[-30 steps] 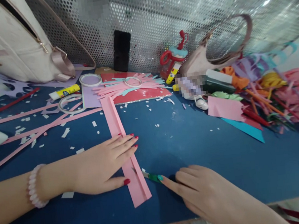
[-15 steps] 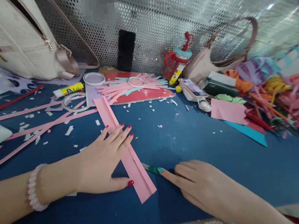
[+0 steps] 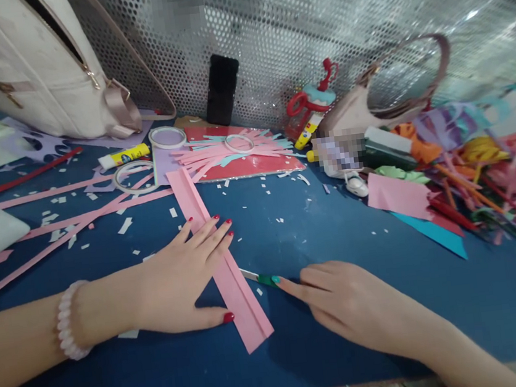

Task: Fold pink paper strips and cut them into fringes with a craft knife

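Observation:
A long pink paper strip, folded lengthwise, lies at a slant on the blue table. My left hand presses flat across its middle with the fingers spread. To the right of the strip, my right hand is closed around a craft knife with a green handle, the index finger stretched along it. Its thin blade points left, with the tip at the strip's right edge; I cannot tell whether the tip is under the fold. Most of the handle is hidden in the hand.
Cut pink strips and white scraps lie left. Behind are a glue stick, tape rolls, a fringed paper piece and a leaning phone. A backpack, handbag and colourful paper pile stand around.
The knife has shifted slightly up along the strip's right edge, and more of its blade shows. My left hand stays on the paper. The whole view has shifted a little.

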A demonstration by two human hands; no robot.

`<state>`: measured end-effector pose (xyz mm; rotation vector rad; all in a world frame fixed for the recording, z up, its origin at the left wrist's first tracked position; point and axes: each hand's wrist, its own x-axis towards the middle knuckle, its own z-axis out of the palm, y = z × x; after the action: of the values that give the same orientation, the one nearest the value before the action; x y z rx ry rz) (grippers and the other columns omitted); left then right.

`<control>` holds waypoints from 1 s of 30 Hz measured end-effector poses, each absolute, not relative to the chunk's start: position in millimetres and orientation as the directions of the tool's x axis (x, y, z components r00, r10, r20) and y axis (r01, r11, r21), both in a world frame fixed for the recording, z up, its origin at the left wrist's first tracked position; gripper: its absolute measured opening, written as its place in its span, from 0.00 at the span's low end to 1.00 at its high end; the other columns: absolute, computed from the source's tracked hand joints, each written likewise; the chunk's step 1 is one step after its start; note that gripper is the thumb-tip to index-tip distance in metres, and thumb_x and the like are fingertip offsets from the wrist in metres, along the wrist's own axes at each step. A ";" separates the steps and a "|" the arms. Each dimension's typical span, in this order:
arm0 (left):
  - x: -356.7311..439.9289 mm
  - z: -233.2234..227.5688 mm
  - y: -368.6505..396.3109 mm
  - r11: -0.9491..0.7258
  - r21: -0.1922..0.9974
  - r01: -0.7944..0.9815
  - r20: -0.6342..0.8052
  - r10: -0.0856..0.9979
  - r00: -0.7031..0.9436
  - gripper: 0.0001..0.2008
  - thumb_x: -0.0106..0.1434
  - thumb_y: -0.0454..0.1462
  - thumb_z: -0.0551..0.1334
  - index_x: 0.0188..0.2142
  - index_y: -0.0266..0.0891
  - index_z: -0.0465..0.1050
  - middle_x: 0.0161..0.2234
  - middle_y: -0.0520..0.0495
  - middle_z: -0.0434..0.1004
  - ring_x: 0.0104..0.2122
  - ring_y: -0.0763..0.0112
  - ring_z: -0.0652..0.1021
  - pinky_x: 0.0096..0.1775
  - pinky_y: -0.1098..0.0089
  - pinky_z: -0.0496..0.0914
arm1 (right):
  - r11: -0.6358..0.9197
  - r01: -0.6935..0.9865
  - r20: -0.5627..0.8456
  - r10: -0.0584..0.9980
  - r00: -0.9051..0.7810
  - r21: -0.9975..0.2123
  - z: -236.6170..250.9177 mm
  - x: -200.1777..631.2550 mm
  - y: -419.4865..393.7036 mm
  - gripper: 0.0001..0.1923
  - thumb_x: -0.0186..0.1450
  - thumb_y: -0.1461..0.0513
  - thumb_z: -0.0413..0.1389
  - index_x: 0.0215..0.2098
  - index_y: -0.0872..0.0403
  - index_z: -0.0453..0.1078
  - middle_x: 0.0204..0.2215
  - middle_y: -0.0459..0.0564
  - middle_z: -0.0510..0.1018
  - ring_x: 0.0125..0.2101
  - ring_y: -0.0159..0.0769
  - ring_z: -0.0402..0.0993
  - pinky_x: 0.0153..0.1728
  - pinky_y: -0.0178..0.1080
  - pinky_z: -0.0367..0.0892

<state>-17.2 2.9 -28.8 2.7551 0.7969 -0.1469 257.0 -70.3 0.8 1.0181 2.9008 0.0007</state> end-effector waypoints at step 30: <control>-17.9 -13.8 -2.7 -0.848 0.418 0.327 -0.141 0.294 0.945 0.41 0.61 0.45 0.59 0.66 0.25 0.44 0.66 0.33 0.37 0.65 0.53 0.46 0.64 0.58 0.49 | 0.780 0.624 -0.011 0.625 -0.780 0.052 0.5 249.2 -107.1 0.20 0.65 0.69 0.45 0.54 0.61 0.67 0.26 0.48 0.72 0.27 0.35 0.67 0.26 0.40 0.62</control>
<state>-17.9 -2.7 -13.8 2.6514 0.4462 -0.0993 249.2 -107.1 0.5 1.0311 2.9374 0.0709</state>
